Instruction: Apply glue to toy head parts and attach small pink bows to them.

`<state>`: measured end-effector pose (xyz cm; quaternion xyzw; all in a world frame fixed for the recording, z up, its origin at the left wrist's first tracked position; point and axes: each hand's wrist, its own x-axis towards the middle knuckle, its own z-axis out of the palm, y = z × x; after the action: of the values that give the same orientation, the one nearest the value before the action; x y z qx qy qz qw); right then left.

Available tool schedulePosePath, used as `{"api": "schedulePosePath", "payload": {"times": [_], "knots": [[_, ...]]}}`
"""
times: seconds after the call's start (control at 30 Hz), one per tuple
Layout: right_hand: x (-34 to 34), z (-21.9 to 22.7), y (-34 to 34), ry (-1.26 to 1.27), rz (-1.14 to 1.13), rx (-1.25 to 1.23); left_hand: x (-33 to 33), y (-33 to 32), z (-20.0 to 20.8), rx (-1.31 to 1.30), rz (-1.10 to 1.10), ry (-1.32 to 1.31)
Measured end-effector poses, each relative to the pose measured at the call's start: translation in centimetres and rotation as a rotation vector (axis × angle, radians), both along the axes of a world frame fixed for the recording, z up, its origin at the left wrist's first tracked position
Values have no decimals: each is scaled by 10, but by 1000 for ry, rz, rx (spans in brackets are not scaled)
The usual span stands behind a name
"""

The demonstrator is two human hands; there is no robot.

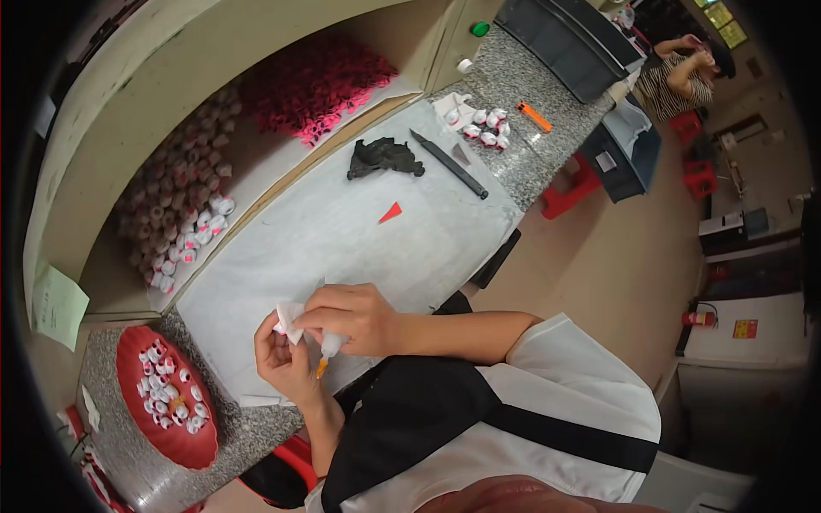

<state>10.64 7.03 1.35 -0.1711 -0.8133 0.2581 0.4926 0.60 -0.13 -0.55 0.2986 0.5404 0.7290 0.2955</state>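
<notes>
Over the paper-covered worktop, both my hands meet at a small folded white piece [290,322] with a touch of pink. My left hand [286,363] pinches it from the left. My right hand [359,318] is closed, its fingertips against the piece's right side. From under the right palm sticks a small white bottle [333,344] with an orange tip pointing down; the fingers hide part of it. Beyond the hands, a small red triangle [391,213] lies on the white sheet [291,244], near a crumpled black cloth [385,159] and a black craft knife [449,164].
A red dish [208,440] of small white-and-pink pieces stands at left. The shelf holds rows of white pieces [192,235] and a pink heap [321,81]. More white pieces [487,128] and an orange cutter [534,117] lie at back right. Another person [680,85] sits far off.
</notes>
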Motion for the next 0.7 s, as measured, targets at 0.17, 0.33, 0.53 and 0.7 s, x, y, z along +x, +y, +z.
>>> {"api": "schedulePosePath", "payload": {"times": [0.17, 0.33, 0.53, 0.7], "knots": [[16, 9, 14, 68, 239, -479, 4, -1, 5, 11, -23, 69], [40, 16, 33, -216, -199, -210, 10, -10, 17, -53, -15, 146], [32, 10, 12, -68, 284, -687, 17, 5, 27, 18, -228, -43], [19, 1, 7, 49, 451, -1061, 10, -3, 26, 23, -203, 15]]}}
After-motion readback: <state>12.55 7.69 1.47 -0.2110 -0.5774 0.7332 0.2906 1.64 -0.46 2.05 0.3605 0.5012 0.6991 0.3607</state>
